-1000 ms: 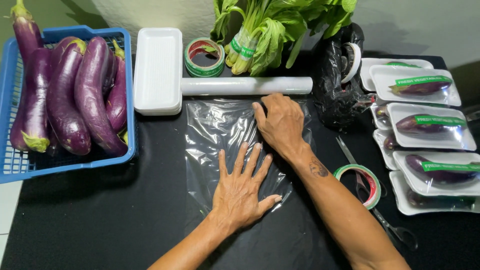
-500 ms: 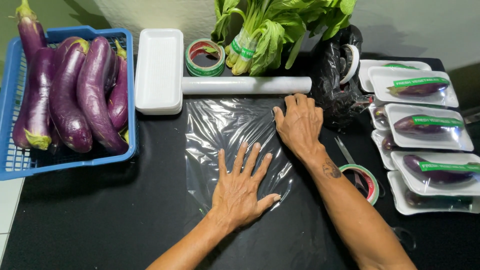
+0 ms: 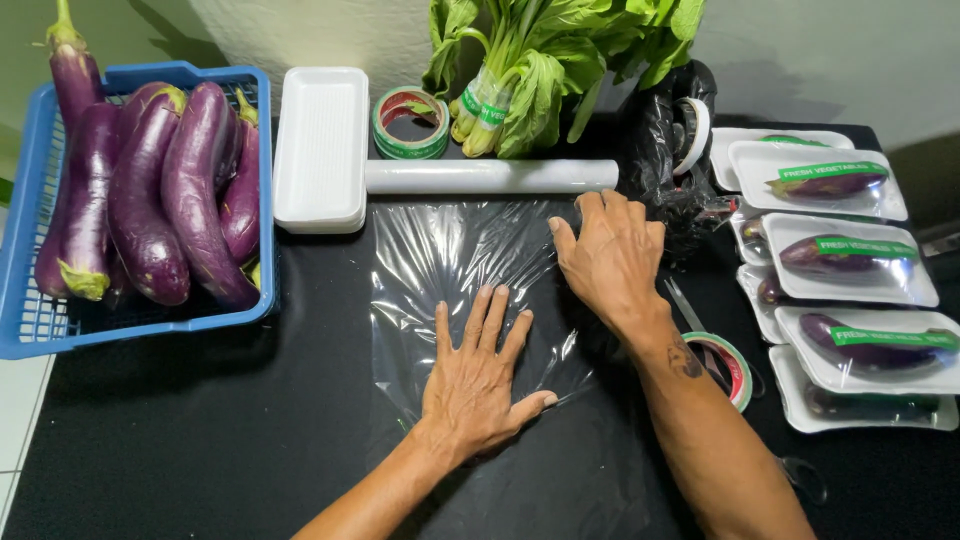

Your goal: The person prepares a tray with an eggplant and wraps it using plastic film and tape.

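Left of the plastic film sheet (image 3: 470, 260): blue slatted basket (image 3: 30, 320) heaped with glossy purple eggplants (image 3: 150, 190); closer, a stack of white foam trays (image 3: 320, 145). Just beyond the sheet's far edge: smooth white film roll (image 3: 490, 176), ring of green tape (image 3: 410, 122), leafy greens (image 3: 540, 70) banded in green.

On the sheet itself, thin, clear, crinkled, spread over the black desk (image 3: 180, 430): left hand (image 3: 480, 375) pressed flat on the near half, fingers splayed, gripping nothing. Right hand (image 3: 605, 255) also flat and unclenched, palm down on the far right corner, fingertips nearly at the roll.

Against half a second ago: right hand slid farther right and toward the roll; left hand unmoved.

Right of the sheet: crumpled black bag (image 3: 665, 160), red-and-green tape roll (image 3: 725, 365) by the right forearm, then wrapped eggplant trays (image 3: 850, 260), shiny under film.
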